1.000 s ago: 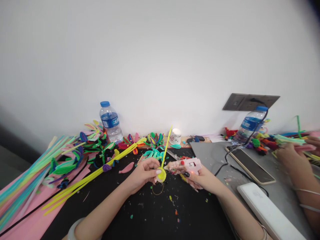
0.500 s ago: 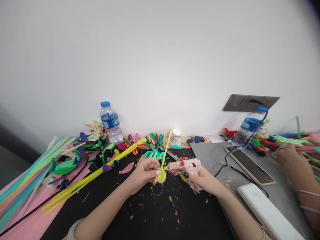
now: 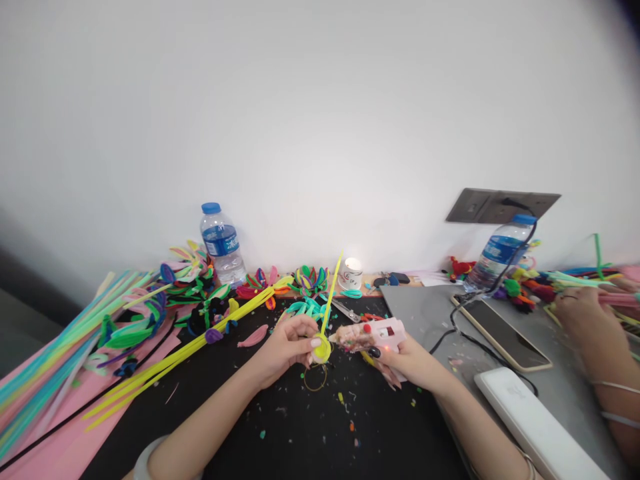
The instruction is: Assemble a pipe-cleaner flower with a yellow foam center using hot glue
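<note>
Between the thumb and fingers of my left hand (image 3: 295, 343) is a yellow pipe cleaner coil (image 3: 323, 349), a round disc with one straight end sticking up. A thin ring-shaped loop (image 3: 315, 380) shows just below it. My right hand (image 3: 403, 363) is wrapped round a pink hot glue gun (image 3: 370, 333) with a small orange light. The gun's nozzle points left and is right at the coil's edge; whether it touches I cannot tell. Behind my hands lie turquoise pipe cleaner petals (image 3: 307, 308) and scissors (image 3: 347, 309).
Yellow pipe cleaners (image 3: 200, 343) and a coloured bundle (image 3: 55, 353) lie left. Water bottles (image 3: 221, 243) stand at both sides, near a lit candle cup (image 3: 351, 275). On the right are a phone (image 3: 503, 331), a white box-like device (image 3: 535, 420), a black cable (image 3: 445, 340) and a co-worker's hand (image 3: 585, 320).
The coil has tilted slightly in my left hand, its straight end leaning a bit further left. The glue gun stays almost where it was. The co-worker's hand has shifted slightly.
</note>
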A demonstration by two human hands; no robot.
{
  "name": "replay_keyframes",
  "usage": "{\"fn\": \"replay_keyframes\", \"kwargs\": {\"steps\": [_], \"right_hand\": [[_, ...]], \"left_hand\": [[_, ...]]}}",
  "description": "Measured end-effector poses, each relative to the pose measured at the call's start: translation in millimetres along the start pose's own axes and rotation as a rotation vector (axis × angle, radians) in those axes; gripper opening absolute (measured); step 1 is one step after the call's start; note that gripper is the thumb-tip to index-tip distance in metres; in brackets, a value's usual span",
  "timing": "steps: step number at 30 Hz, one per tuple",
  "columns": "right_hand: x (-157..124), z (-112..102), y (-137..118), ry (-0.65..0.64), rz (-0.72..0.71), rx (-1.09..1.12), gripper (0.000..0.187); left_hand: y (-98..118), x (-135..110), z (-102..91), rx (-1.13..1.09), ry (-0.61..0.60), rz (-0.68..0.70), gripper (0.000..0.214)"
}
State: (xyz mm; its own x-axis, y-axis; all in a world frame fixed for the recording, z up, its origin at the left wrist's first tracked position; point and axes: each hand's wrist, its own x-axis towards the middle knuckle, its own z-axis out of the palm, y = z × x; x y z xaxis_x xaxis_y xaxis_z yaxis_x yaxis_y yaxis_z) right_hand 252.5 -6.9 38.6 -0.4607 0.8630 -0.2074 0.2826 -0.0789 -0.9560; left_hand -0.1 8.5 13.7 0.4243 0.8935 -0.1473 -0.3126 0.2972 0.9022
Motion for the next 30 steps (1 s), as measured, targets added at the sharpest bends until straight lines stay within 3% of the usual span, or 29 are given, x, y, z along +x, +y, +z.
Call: {"fn": "replay_keyframes", "kwargs": {"steps": [6, 11, 22, 30], "right_hand": [[1.4, -3.5, 10.1, 0.008, -0.012, -0.001, 0.041], [3.1, -4.4, 20.3, -0.021, -0.028, 0.031, 0.046], [1.9, -2.5, 11.6, 0.021, -0.018, 0.033, 0.038], [3.4, -3.7, 18.6, -0.038, -0.056, 0.041, 0.053]], "left_hand": [[-1.7, 1.2, -2.9, -0.014, 0.006, 0.018, 0.035], [-3.3, 1.9, -5.4, -0.026, 0.019, 0.032, 0.033], [-5.9, 0.4, -4.4, 0.048, -0.054, -0.011, 0.033], [-5.7, -0.2, -4.8, 0.071, -0.09, -0.021, 0.03]]}}
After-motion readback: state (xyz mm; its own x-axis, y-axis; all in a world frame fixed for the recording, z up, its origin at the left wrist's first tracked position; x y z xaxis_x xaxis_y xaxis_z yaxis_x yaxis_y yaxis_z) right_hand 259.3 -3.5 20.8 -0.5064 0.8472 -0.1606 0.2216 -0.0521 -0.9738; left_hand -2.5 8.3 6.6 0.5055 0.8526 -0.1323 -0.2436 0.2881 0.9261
